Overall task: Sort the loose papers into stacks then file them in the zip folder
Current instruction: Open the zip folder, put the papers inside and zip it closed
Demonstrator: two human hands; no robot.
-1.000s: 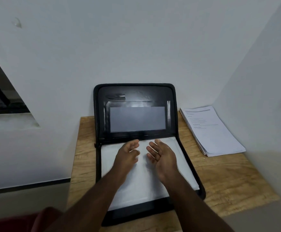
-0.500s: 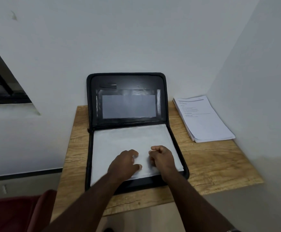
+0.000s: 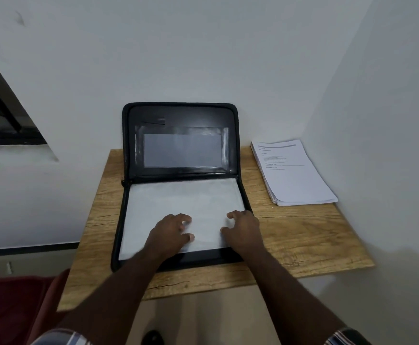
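Though fingertips blur, both hands, left hand [image 3: 169, 231] and right hand [image 3: 244, 229], loosely splayed flat on papers [image 3: 178, 200] inside zip folder [image 3: 181, 115].

A: Our left hand [image 3: 169, 234] lies palm down, fingers spread, slightly bent, thumb out.
B: Right hand [image 3: 244, 231]?
A: Palm down too, fingers loosely curled, thumb toward the left. Both our forearms reach forward, bare.

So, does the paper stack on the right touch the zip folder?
Apart. The head view shows bare wood of the table between the paper stack and the zip folder.
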